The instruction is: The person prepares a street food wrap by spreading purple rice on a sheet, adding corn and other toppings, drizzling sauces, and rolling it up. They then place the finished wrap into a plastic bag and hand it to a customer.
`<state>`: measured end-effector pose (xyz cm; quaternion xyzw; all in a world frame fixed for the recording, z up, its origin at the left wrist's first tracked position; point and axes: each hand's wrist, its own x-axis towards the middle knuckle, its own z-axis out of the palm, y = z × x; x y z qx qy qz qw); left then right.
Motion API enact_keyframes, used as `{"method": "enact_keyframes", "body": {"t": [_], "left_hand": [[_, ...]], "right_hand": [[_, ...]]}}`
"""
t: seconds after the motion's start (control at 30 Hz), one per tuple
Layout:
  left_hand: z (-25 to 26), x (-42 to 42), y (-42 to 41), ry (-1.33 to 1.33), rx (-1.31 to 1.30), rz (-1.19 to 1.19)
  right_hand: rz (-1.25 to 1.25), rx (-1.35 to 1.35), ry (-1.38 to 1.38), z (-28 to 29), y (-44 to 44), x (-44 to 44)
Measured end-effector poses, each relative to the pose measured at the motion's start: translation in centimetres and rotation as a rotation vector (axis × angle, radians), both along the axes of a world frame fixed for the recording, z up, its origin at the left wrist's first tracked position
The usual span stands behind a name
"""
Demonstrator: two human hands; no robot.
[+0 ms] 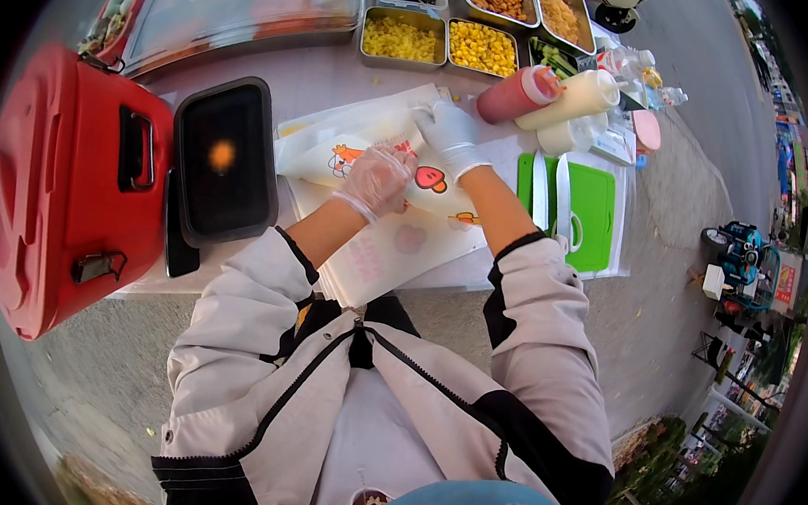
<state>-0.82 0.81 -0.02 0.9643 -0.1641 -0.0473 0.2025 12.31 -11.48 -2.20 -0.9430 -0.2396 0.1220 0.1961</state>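
Both of my hands work over a printed paper wrapper (319,155) with cartoon figures, which lies bunched and folded on a stack of similar sheets (368,250). My left hand (380,179), in a clear plastic glove, grips the wrapper near its middle. Just above and to the right, my right hand (449,133) wears a whitish glove and pinches the wrapper's far edge, thumb and fingers bent together. Whatever the folded paper may enclose is hidden.
Left stand a red insulated box (88,192) and a black tray (225,160). Metal pans of corn (483,46) and other fillings line the back. Right are squeeze bottles (519,94) and two knives (564,194) on a green cutting board (596,211).
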Motion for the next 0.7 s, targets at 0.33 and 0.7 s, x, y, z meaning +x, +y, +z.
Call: {"method": "enact_keyframes", "body": {"t": [0.33, 0.7], "left_hand": [[1.6, -1.1, -0.3, 0.065, 0.055, -0.034], [0.7, -3.4, -0.7, -0.14, -0.052, -0.063]], "right_hand": [[0.019, -0.183, -0.467, -2.6, 0.4, -0.3], [-0.047, -0.18, -0.301, -0.1, 0.8, -1.2]]}}
